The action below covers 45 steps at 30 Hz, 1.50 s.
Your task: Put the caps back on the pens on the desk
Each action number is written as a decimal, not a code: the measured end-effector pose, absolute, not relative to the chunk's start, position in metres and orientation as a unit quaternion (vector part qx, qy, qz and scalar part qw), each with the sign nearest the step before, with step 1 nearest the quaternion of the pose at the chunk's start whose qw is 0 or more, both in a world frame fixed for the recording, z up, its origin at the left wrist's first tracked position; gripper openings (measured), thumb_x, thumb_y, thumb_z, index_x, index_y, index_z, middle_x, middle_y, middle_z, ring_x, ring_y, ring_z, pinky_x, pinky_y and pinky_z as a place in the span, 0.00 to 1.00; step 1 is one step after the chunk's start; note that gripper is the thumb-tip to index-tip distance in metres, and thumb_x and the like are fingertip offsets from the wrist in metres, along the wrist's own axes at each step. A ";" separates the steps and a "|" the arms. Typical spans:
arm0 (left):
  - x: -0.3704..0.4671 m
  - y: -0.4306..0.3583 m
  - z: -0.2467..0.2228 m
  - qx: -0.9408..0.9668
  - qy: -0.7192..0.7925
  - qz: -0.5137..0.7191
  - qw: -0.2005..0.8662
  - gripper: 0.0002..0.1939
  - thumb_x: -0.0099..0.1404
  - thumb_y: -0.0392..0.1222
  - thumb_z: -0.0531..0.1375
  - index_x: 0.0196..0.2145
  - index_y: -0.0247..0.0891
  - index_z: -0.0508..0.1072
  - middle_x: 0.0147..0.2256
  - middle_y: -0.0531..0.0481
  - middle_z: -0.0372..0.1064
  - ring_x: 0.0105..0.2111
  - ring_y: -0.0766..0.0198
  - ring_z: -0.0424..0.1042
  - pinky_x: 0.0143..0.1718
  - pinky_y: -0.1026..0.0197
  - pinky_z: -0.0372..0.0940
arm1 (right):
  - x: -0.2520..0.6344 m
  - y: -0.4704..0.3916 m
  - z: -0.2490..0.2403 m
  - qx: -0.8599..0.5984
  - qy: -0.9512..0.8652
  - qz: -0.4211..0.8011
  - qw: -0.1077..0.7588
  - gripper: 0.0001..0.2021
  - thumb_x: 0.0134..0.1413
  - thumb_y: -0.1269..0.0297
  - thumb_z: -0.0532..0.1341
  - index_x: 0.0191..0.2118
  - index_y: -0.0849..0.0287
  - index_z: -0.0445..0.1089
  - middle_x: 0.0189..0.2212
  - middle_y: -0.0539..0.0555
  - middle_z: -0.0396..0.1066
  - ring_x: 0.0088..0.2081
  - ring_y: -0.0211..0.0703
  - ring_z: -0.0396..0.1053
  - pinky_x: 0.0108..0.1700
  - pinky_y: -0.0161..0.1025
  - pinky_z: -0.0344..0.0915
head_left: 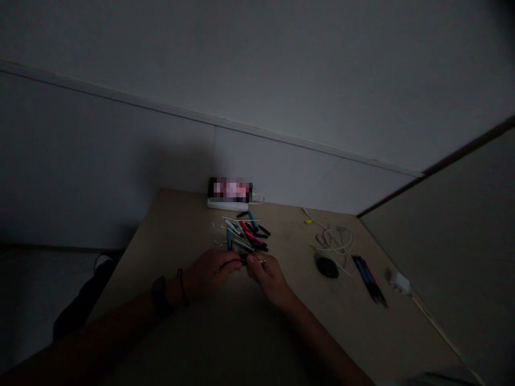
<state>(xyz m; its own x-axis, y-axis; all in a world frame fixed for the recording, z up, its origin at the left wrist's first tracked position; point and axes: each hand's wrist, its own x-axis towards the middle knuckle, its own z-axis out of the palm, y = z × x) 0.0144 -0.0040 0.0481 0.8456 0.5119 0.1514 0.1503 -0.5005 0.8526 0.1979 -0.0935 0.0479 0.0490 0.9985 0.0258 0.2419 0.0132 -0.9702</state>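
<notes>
My left hand (213, 266) and my right hand (269, 276) meet over the table, both with fingers closed. Between their fingertips is a small dark pen part (243, 259); the dim light hides its exact shape. A pale tip shows by the right fingers. Just beyond the hands lies a loose pile of pen parts: red barrels (252, 234), a blue barrel (229, 238), black caps (264, 230) and thin white refills (241, 236). A dark watch and a cord circle my left wrist.
A phone (230, 190) with a blurred screen leans on a white stand (227, 206) by the wall. Rightward on the table (289, 316) are a black mouse (326, 266), coiled white cable (338, 242), a row of pens (369, 281) and a white plug (400, 282).
</notes>
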 end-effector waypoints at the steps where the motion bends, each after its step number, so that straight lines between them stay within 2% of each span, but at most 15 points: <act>1: 0.015 -0.005 0.049 0.833 0.199 0.195 0.477 0.17 0.73 0.47 0.51 0.33 0.36 0.73 0.28 0.51 0.71 0.29 0.65 0.67 0.32 0.63 0.57 | 0.198 -0.094 0.047 -0.563 -0.548 0.422 0.453 0.26 0.64 0.41 0.55 0.24 0.58 0.60 0.19 0.45 0.52 0.22 0.34 0.48 0.25 0.34 0.48; 4: 0.016 -0.006 0.048 0.793 0.198 0.187 0.545 0.19 0.72 0.52 0.51 0.32 0.36 0.71 0.26 0.52 0.67 0.28 0.65 0.64 0.31 0.63 0.57 | 0.198 -0.096 0.048 -0.554 -0.553 0.431 0.450 0.25 0.65 0.43 0.54 0.25 0.58 0.62 0.19 0.45 0.51 0.22 0.34 0.48 0.25 0.34 0.48; 6: 0.017 -0.007 0.044 0.735 0.192 0.149 0.633 0.23 0.71 0.59 0.50 0.32 0.37 0.69 0.22 0.55 0.61 0.23 0.67 0.59 0.26 0.64 0.55 | 0.198 -0.096 0.049 -0.546 -0.562 0.430 0.448 0.24 0.66 0.44 0.54 0.25 0.58 0.62 0.20 0.45 0.52 0.22 0.34 0.48 0.26 0.34 0.48; 9: 0.020 -0.011 0.037 0.602 0.193 0.060 0.772 0.28 0.68 0.69 0.48 0.32 0.39 0.65 0.17 0.61 0.48 0.15 0.71 0.47 0.18 0.65 0.46 | 0.198 -0.096 0.050 -0.535 -0.575 0.415 0.459 0.21 0.65 0.46 0.56 0.28 0.57 0.62 0.21 0.45 0.54 0.23 0.34 0.50 0.27 0.34 0.51; 11: 0.022 -0.013 0.035 0.552 0.198 0.044 0.809 0.30 0.66 0.72 0.48 0.32 0.40 0.64 0.16 0.63 0.45 0.14 0.72 0.43 0.16 0.65 0.42 | 0.199 -0.095 0.050 -0.535 -0.582 0.393 0.470 0.20 0.65 0.46 0.56 0.29 0.57 0.62 0.22 0.45 0.55 0.25 0.35 0.52 0.29 0.34 0.53; 15: 0.023 -0.012 0.042 0.600 0.203 0.100 0.767 0.29 0.65 0.69 0.52 0.32 0.37 0.67 0.18 0.61 0.49 0.17 0.72 0.48 0.19 0.66 0.45 | 0.201 -0.094 0.051 -0.543 -0.594 0.355 0.475 0.21 0.64 0.45 0.56 0.28 0.57 0.62 0.22 0.46 0.57 0.25 0.36 0.53 0.29 0.34 0.54; 18: 0.020 -0.010 0.050 0.655 0.215 0.154 0.708 0.22 0.66 0.61 0.57 0.37 0.37 0.68 0.22 0.59 0.56 0.22 0.70 0.55 0.23 0.66 0.50 | 0.200 -0.092 0.052 -0.567 -0.590 0.322 0.476 0.22 0.62 0.44 0.57 0.27 0.57 0.62 0.21 0.46 0.58 0.25 0.36 0.55 0.28 0.34 0.54; 22: 0.019 -0.009 0.051 0.714 0.237 0.226 0.619 0.15 0.62 0.51 0.63 0.39 0.38 0.67 0.27 0.57 0.62 0.26 0.68 0.61 0.29 0.65 0.56 | 0.198 -0.089 0.053 -0.599 -0.569 0.300 0.477 0.23 0.60 0.43 0.58 0.24 0.57 0.61 0.20 0.46 0.56 0.25 0.36 0.55 0.27 0.34 0.53; 28: 0.017 -0.007 0.048 0.770 0.243 0.245 0.536 0.09 0.66 0.46 0.59 0.35 0.38 0.70 0.27 0.55 0.68 0.28 0.67 0.65 0.31 0.64 0.57 | 0.198 -0.090 0.053 -0.612 -0.559 0.314 0.463 0.23 0.59 0.44 0.59 0.23 0.57 0.61 0.19 0.45 0.54 0.23 0.35 0.53 0.26 0.34 0.51; 33: 0.015 -0.006 0.052 0.797 0.230 0.222 0.512 0.11 0.69 0.45 0.55 0.34 0.37 0.72 0.26 0.54 0.69 0.27 0.66 0.66 0.31 0.64 0.58 | 0.199 -0.091 0.051 -0.609 -0.567 0.323 0.450 0.24 0.60 0.43 0.57 0.22 0.56 0.58 0.19 0.45 0.53 0.23 0.35 0.53 0.26 0.34 0.51; 39: 0.012 -0.008 0.051 0.799 0.218 0.195 0.526 0.18 0.73 0.48 0.49 0.31 0.37 0.69 0.22 0.54 0.64 0.23 0.66 0.64 0.29 0.63 0.56 | 0.199 -0.093 0.053 -0.598 -0.576 0.332 0.448 0.22 0.59 0.44 0.58 0.25 0.57 0.63 0.19 0.46 0.56 0.23 0.35 0.53 0.26 0.34 0.51; 45: 0.013 -0.005 0.052 0.807 0.222 0.188 0.513 0.18 0.73 0.48 0.49 0.30 0.37 0.68 0.23 0.54 0.63 0.25 0.65 0.62 0.29 0.62 0.54 | 0.198 -0.092 0.055 -0.595 -0.590 0.322 0.441 0.25 0.59 0.41 0.58 0.24 0.58 0.65 0.20 0.47 0.58 0.24 0.36 0.55 0.27 0.34 0.52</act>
